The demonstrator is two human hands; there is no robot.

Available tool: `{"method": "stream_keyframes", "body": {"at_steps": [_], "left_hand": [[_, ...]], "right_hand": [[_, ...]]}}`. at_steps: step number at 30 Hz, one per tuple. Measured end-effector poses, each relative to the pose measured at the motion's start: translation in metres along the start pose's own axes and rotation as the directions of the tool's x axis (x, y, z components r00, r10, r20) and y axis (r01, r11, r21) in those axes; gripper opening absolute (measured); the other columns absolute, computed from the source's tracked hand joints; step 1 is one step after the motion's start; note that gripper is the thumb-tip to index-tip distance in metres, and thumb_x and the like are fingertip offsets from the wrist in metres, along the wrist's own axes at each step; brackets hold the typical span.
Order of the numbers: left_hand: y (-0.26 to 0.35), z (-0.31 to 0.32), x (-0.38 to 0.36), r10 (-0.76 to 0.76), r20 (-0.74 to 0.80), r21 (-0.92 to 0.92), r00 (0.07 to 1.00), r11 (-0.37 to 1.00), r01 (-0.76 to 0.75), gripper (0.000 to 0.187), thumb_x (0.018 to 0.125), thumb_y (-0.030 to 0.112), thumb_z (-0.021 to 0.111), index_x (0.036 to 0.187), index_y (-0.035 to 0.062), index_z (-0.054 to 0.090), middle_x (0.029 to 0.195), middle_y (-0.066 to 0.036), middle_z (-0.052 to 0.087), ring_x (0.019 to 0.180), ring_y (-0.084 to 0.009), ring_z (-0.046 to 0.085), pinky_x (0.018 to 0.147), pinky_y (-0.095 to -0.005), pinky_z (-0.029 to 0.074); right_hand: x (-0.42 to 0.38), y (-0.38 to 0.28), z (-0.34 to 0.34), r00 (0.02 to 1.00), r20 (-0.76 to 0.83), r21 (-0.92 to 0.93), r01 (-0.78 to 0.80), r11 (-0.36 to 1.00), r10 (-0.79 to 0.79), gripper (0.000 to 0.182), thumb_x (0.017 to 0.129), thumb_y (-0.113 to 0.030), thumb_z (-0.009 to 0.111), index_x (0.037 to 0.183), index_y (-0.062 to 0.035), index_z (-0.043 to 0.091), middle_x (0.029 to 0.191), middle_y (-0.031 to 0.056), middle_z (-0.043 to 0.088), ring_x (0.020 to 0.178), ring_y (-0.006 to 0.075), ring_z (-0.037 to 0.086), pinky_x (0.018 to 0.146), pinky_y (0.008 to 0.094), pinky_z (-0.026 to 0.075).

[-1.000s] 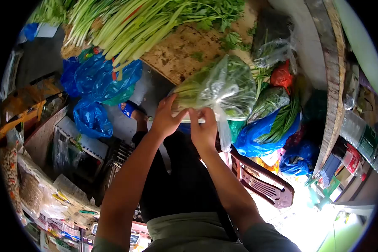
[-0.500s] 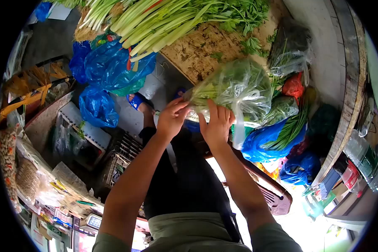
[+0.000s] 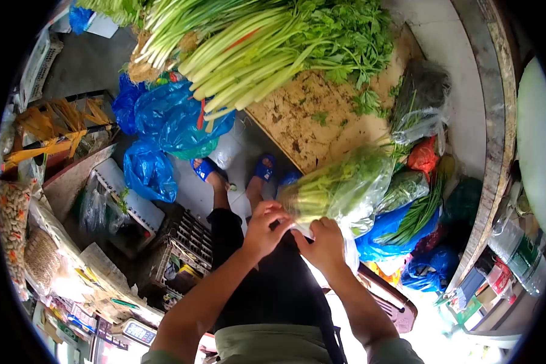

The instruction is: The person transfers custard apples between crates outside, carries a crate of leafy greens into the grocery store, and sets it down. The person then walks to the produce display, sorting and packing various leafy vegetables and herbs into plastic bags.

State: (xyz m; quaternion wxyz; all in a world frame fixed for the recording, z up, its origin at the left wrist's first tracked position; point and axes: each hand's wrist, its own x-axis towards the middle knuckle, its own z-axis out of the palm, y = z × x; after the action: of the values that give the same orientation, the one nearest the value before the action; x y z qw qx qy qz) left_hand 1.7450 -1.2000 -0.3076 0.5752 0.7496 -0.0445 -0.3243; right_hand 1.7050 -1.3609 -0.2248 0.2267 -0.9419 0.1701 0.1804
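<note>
A clear plastic bag (image 3: 352, 185) with green leafy vegetables inside lies at the front edge of a dirt-strewn board. My left hand (image 3: 267, 227) is at the bag's lower left end, its fingers bent in a pinch. Beside it, my right hand (image 3: 323, 244) is closed at the lower edge of the bag, thumb toward the left hand. What the fingertips pinch is too small to make out. Long celery stalks (image 3: 249, 60) with leafy tops lie across the board (image 3: 303, 115) beyond the bag.
Blue plastic bags (image 3: 179, 115) sit on the floor at left, above a dark crate (image 3: 188, 242). Right of the clear bag are a red bag (image 3: 423, 156), green stalks (image 3: 420, 212) and a blue bag (image 3: 431, 267). A curved wooden edge (image 3: 497, 139) runs along the right.
Both hands have moved down and nearer the body. The bag's tied knot and white tail, visible before, no longer show clearly. The view has shifted, and both blue slippers now show.
</note>
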Motion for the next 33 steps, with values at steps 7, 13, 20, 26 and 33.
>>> {"method": "stream_keyframes", "body": {"at_steps": [7, 13, 20, 26, 33], "left_hand": [[-0.001, 0.004, -0.016, 0.125, 0.092, 0.077, 0.988, 0.988, -0.133, 0.035, 0.079, 0.016, 0.082, 0.107, 0.0071, 0.063, 0.125, -0.015, 0.049, 0.116, -0.0344, 0.051, 0.096, -0.0408, 0.046], [-0.001, 0.022, -0.013, 0.053, 0.045, -0.18, 0.998, 0.983, -0.044, 0.029, 0.081, 0.009, 0.079, 0.103, 0.002, 0.061, 0.135, -0.02, 0.041, 0.107, -0.0297, 0.061, 0.084, -0.0339, 0.057], [0.039, 0.048, 0.0, 0.082, -0.125, 0.011, 0.989, 0.997, -0.081, 0.015, 0.081, 0.009, 0.075, 0.093, 0.0078, 0.066, 0.133, -0.023, 0.044, 0.098, -0.0376, 0.063, 0.084, -0.0419, 0.054], [0.041, 0.071, -0.005, -0.011, -0.084, -0.079, 0.996, 0.997, 0.004, 0.019, 0.081, 0.004, 0.066, 0.099, 0.0035, 0.059, 0.137, -0.027, 0.038, 0.11, -0.0448, 0.058, 0.094, -0.0432, 0.052], [0.043, 0.046, 0.003, 0.029, -0.05, 0.017, 0.998, 0.999, -0.028, 0.046, 0.083, 0.029, 0.074, 0.119, 0.0039, 0.06, 0.151, -0.03, 0.023, 0.126, -0.0452, 0.049, 0.104, -0.044, 0.046]], "right_hand": [[-0.006, 0.003, -0.012, 0.998, -0.041, 0.018, -0.04, 0.999, 0.041, 0.034, 0.073, -0.022, 0.08, 0.063, -0.0029, 0.054, 0.065, 0.0125, 0.055, 0.069, 0.0345, 0.057, 0.062, 0.0457, 0.047], [-0.016, 0.017, -0.009, 0.996, -0.092, -0.073, 0.001, 0.997, -0.008, 0.03, 0.07, -0.018, 0.08, 0.063, -0.0048, 0.055, 0.066, 0.0104, 0.056, 0.068, 0.0325, 0.057, 0.059, 0.0447, 0.048], [-0.002, 0.032, 0.005, 0.964, -0.247, -0.205, 0.05, 0.978, -0.101, 0.013, 0.07, -0.007, 0.067, 0.063, -0.0101, 0.057, 0.064, 0.0066, 0.055, 0.062, 0.0293, 0.057, 0.055, 0.0415, 0.049], [0.015, 0.078, -0.023, 0.974, -0.218, -0.225, 0.019, 0.974, -0.07, 0.009, 0.066, -0.001, 0.06, 0.073, -0.0048, 0.057, 0.077, 0.0141, 0.057, 0.073, 0.037, 0.057, 0.065, 0.0466, 0.048], [0.005, 0.042, -0.029, 0.95, -0.311, -0.05, 0.007, 0.999, -0.023, 0.018, 0.078, -0.008, 0.071, 0.071, -0.0049, 0.055, 0.072, 0.0122, 0.054, 0.061, 0.0345, 0.053, 0.055, 0.0443, 0.044]]}}
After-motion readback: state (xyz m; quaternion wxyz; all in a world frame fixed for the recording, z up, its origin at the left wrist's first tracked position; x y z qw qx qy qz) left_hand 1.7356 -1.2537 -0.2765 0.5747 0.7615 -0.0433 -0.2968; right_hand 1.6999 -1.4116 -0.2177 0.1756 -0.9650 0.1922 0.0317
